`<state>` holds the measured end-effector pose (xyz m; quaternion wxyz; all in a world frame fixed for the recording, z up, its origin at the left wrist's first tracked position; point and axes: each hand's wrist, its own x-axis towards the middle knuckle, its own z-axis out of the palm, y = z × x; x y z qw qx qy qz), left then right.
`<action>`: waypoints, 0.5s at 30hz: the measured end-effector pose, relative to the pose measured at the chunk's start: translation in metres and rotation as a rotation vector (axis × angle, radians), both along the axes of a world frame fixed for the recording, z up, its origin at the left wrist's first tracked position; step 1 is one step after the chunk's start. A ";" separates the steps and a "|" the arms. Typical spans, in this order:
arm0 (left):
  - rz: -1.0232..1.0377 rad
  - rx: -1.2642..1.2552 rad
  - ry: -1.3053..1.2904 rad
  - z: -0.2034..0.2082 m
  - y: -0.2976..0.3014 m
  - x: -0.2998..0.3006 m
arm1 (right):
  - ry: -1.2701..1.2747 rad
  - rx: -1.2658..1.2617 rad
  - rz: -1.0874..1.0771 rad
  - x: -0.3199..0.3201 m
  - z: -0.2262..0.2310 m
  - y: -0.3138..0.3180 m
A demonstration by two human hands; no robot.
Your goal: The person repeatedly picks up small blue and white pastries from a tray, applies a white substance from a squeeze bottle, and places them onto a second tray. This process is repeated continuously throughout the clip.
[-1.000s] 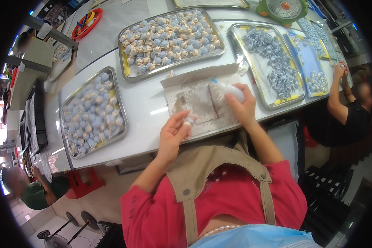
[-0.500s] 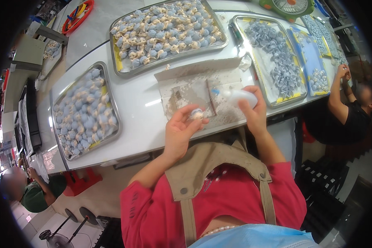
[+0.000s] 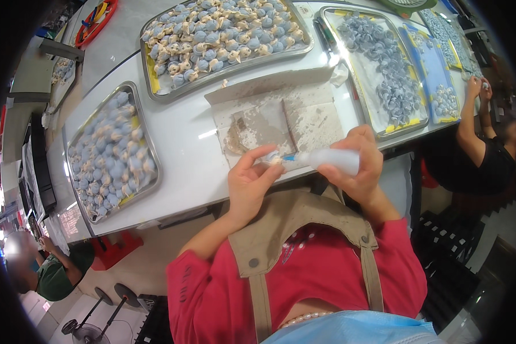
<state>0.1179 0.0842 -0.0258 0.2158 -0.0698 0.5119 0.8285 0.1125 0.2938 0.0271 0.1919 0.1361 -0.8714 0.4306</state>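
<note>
Between the thumb and fingers of my left hand [image 3: 251, 179] is a small cream and blue-grey figure [image 3: 275, 157], partly hidden by the fingertips. My right hand [image 3: 356, 166] grips a white squeeze bottle [image 3: 335, 161], tipped on its side. The bottle's blue nozzle tip [image 3: 289, 158] points left and is at the figure; whether it touches I cannot tell. Under both hands lies a stained, unfolded sheet of cardboard [image 3: 321, 123] on the white table [image 3: 183, 155].
Metal trays of similar small figures stand at the far side [image 3: 223, 40] and left [image 3: 112, 155]. A tray of blue-grey cup-shaped pieces [image 3: 381, 69] is at the right, beside a blue tray [image 3: 436, 80]. Co-workers sit at right [image 3: 476, 137] and lower left [image 3: 63, 264].
The bottle has swung round so its nozzle reaches the figure in my left hand. My right hand has moved down and slightly right; my left has barely moved.
</note>
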 end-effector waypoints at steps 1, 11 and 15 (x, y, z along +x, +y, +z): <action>-0.003 -0.004 -0.002 0.001 0.000 0.000 | 0.005 0.011 0.005 0.000 -0.001 -0.001; -0.011 0.010 -0.021 0.001 -0.001 0.001 | 0.000 0.063 0.019 -0.001 0.001 -0.006; 0.005 -0.004 -0.017 0.002 -0.001 0.001 | 0.009 0.026 -0.011 0.001 -0.001 -0.004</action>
